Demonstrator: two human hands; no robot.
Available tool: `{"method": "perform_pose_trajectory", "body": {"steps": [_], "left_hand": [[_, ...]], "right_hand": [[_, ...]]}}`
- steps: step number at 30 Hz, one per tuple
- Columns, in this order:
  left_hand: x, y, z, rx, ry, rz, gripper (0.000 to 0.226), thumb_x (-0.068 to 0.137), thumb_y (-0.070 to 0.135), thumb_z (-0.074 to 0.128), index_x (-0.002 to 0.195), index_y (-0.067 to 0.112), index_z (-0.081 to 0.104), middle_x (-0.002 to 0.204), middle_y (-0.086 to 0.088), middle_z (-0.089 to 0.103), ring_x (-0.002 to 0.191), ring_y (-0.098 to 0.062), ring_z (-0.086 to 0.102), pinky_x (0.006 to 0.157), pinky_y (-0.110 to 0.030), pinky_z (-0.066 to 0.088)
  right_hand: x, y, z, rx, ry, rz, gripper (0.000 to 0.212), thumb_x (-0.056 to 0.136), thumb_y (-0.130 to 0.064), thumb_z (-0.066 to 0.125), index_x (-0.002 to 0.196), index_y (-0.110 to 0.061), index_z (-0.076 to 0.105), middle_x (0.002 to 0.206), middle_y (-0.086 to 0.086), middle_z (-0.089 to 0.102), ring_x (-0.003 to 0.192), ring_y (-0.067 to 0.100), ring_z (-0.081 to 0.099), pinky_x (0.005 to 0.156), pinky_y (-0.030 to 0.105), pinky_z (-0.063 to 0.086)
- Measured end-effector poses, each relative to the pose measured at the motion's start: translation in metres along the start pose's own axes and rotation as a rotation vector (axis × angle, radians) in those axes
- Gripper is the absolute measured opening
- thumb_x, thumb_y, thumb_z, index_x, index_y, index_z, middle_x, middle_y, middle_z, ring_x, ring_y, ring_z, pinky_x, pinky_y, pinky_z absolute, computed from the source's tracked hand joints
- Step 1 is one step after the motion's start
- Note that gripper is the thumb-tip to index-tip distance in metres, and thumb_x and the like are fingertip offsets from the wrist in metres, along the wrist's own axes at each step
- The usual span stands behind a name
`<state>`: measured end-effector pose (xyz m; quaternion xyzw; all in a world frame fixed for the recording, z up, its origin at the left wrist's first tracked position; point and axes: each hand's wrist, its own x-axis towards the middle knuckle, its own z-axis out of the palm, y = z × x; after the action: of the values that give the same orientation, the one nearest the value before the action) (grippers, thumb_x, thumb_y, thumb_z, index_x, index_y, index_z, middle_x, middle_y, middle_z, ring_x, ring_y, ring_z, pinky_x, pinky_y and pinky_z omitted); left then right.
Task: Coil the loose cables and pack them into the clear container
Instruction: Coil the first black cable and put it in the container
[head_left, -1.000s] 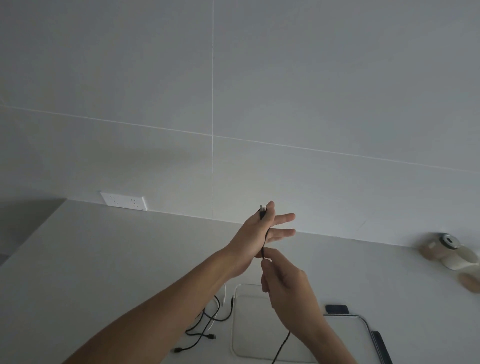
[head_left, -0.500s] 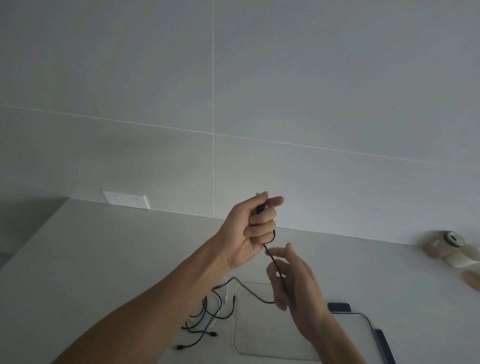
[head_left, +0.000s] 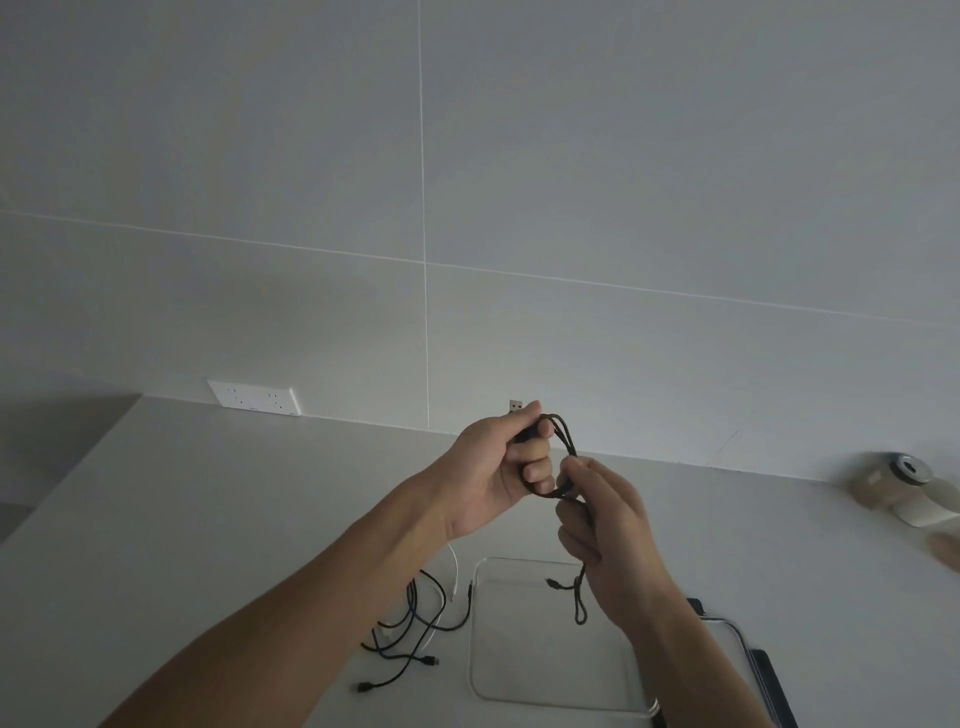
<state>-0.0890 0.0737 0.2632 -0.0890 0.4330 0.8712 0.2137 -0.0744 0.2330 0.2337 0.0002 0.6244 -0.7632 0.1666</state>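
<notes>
a black cable (head_left: 563, 447) is being wound into loops at the centre of the frame, above a white counter (head_left: 208, 519). for the step to go well, each new turn should be laid to the same size as the loops already gathered, the slack fed without twist, and the short free tail that hangs at lower centre brought up last so that the coil stays flat enough to pack.

the left hand (head_left: 501, 467) is raised from the lower left with the forearm slanting up; its fingers are curled round the gathered loops, and the usb plug (head_left: 515, 406) is seen sticking out above the thumb. the right hand (head_left: 602, 525) is lifted from the lower right, just beside the left, and the cable is pinched between its thumb and fingers where the loop comes down; the tail is seen dangling below it.

the clear container (head_left: 475, 649) is seen on the counter below the hands, at lower centre. the other loose cables (head_left: 415, 623) are left in a tangle just to its left, not yet coiled.
</notes>
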Motion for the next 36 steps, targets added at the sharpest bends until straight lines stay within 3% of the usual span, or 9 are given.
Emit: {"method": "perform_pose_trajectory", "body": {"steps": [3,8,15,18,24,27,29,33,36], "left_hand": [[-0.002,0.0,0.0,0.048,0.04,-0.029,0.037,0.108,0.033,0.042,0.077,0.015,0.05,0.056,0.005,0.028,0.047,-0.012,0.034,0.051,-0.025,0.036],[-0.003,0.001,-0.005,0.151,0.031,-0.082,0.039,0.105,0.034,0.047,0.071,0.015,0.048,0.056,0.0,0.036,0.051,-0.018,0.041,0.057,-0.03,0.039],[-0.004,0.006,0.001,0.145,0.045,-0.052,0.033,0.105,0.027,0.047,0.08,0.009,0.058,0.049,0.005,0.026,0.045,-0.013,0.029,0.053,-0.027,0.033],[-0.005,0.01,0.003,0.128,0.069,-0.022,0.027,0.102,0.02,0.045,0.079,0.009,0.054,0.052,0.005,0.028,0.046,-0.013,0.029,0.05,-0.027,0.034],[-0.006,0.006,0.006,0.017,0.076,0.097,0.032,0.104,0.02,0.039,0.073,0.014,0.047,0.05,0.002,0.026,0.046,-0.017,0.034,0.052,-0.027,0.045],[-0.005,0.008,0.004,-0.034,0.028,0.114,0.029,0.104,0.021,0.04,0.077,0.016,0.048,0.046,0.007,0.025,0.036,-0.007,0.023,0.04,-0.02,0.024],[-0.005,0.011,0.001,-0.022,0.008,0.114,0.029,0.105,0.023,0.041,0.078,0.016,0.051,0.046,0.008,0.026,0.034,-0.005,0.021,0.042,-0.022,0.014],[-0.013,0.017,0.0,0.108,0.017,0.11,0.031,0.108,0.027,0.041,0.091,0.01,0.061,0.048,0.008,0.026,0.035,-0.006,0.021,0.043,-0.022,0.018],[-0.017,0.013,0.0,0.244,0.025,0.092,0.033,0.109,0.029,0.04,0.103,0.007,0.063,0.051,0.007,0.026,0.039,-0.007,0.02,0.047,-0.023,0.021]], "right_hand": [[-0.003,0.005,0.004,-0.091,-0.033,0.015,0.028,0.105,-0.017,0.048,0.079,-0.008,0.048,0.072,0.021,0.028,0.051,0.017,0.012,0.043,0.026,0.013],[-0.002,0.009,0.01,-0.21,-0.05,0.016,0.033,0.108,-0.021,0.044,0.079,-0.005,0.047,0.057,-0.001,0.027,0.046,0.012,0.021,0.041,0.021,0.021],[0.004,0.005,0.009,-0.166,0.065,-0.066,0.035,0.106,-0.017,0.044,0.073,-0.004,0.043,0.063,0.011,0.029,0.047,0.014,0.022,0.044,0.023,0.019],[0.011,0.006,0.008,-0.133,0.023,-0.03,0.036,0.105,-0.019,0.044,0.078,0.005,0.04,0.07,0.021,0.025,0.051,0.017,0.016,0.047,0.027,0.014],[-0.003,0.019,0.018,-0.131,-0.114,0.025,0.044,0.109,-0.043,0.04,0.074,-0.017,0.039,0.062,-0.002,0.02,0.051,0.013,0.013,0.044,0.025,0.012],[-0.011,0.035,0.015,-0.072,-0.164,0.077,0.051,0.106,-0.05,0.045,0.066,-0.019,0.035,0.062,-0.001,0.019,0.053,0.015,0.011,0.048,0.029,0.01],[-0.014,0.049,0.006,-0.033,-0.228,0.105,0.056,0.101,-0.054,0.053,0.063,-0.016,0.036,0.06,0.002,0.02,0.053,0.017,0.015,0.048,0.027,0.019],[-0.004,0.059,-0.023,-0.223,-0.31,0.147,0.055,0.087,-0.057,0.066,0.057,-0.018,0.042,0.054,0.003,0.032,0.05,0.017,0.032,0.058,0.031,0.034],[0.017,0.045,-0.045,-0.365,-0.265,0.209,0.054,0.081,-0.058,0.073,0.054,-0.022,0.044,0.054,0.0,0.033,0.05,0.016,0.032,0.057,0.031,0.037]]}}
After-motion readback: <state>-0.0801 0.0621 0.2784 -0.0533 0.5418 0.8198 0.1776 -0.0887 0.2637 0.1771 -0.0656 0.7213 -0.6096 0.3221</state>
